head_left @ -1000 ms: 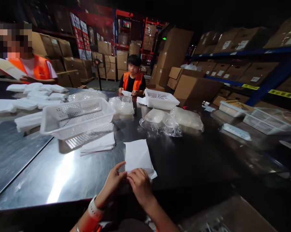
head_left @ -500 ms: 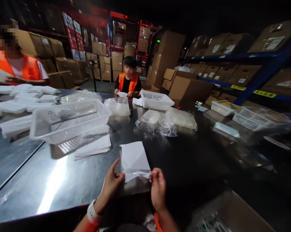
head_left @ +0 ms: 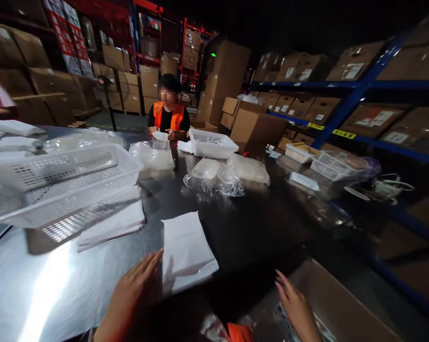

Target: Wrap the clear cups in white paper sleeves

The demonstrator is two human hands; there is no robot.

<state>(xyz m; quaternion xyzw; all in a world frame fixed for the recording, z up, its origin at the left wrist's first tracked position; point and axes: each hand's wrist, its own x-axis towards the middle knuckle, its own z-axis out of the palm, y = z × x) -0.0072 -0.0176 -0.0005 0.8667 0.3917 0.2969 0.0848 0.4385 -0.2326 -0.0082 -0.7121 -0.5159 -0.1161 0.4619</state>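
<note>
A flat white pouch or sheet (head_left: 186,247) lies on the dark, shiny table, creased along its near end. My left hand (head_left: 131,292) is at its left side, fingers stretched out, the tips at or just touching the edge; the hand looks open. My right hand (head_left: 294,301) is away to the right, over an open cardboard box (head_left: 346,297) below the table edge. Its fingers are extended and hold nothing that I can see. Inside that box are whitish pieces, too blurred to name. A stack of folded white sheets (head_left: 115,225) rests left of the pouch.
A large white perforated basket (head_left: 75,194) stands on the left, a smaller basket (head_left: 212,145) at the back. Clear plastic bags of pale items (head_left: 248,168) lie mid-table. Across the table sits a co-worker in an orange vest (head_left: 168,116). Shelves with cartons (head_left: 373,118) line the right.
My right hand has let go of the pouch's near edge and moved right to over the box. My left hand has shifted left and down. The pouch lies flat; the view has turned right.
</note>
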